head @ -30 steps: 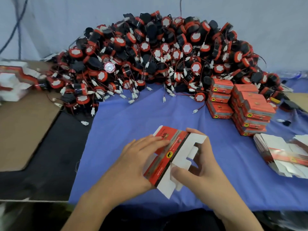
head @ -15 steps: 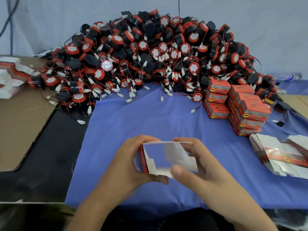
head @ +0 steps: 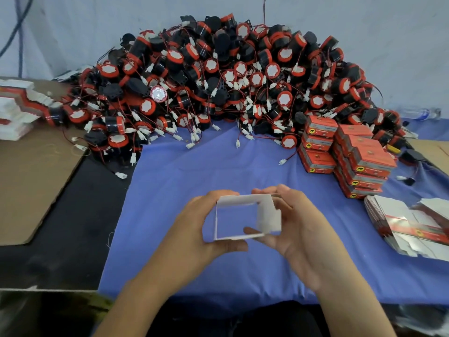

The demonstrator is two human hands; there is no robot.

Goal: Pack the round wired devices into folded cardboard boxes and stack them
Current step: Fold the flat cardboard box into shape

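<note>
Open-ended cardboard box (head: pixel 268 215) held just over blue cloth (head: pixel 184 181), near its front edge. Fingers and thumb of left hand (head: pixel 194 229) curled round its left wall, right hand (head: pixel 303 227) pinching the right flap. Risks creasing or springing flat under an uneven squeeze.

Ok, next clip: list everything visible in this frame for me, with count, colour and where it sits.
round wired devices: one large heap, too many to count, black and red with white faces, back of the table
packed boxes: several short stacks, red, right of the heap
flat box blanks: one fanned pile, white and red, right edge
more flat blanks: one pile, white and red, far left
cloth: one, blue, under the work area
cardboard sheet: one, brown, left
opened box: one, white inside, held above the cloth
left hand: grips the box's left side
right hand: grips its right side
</note>
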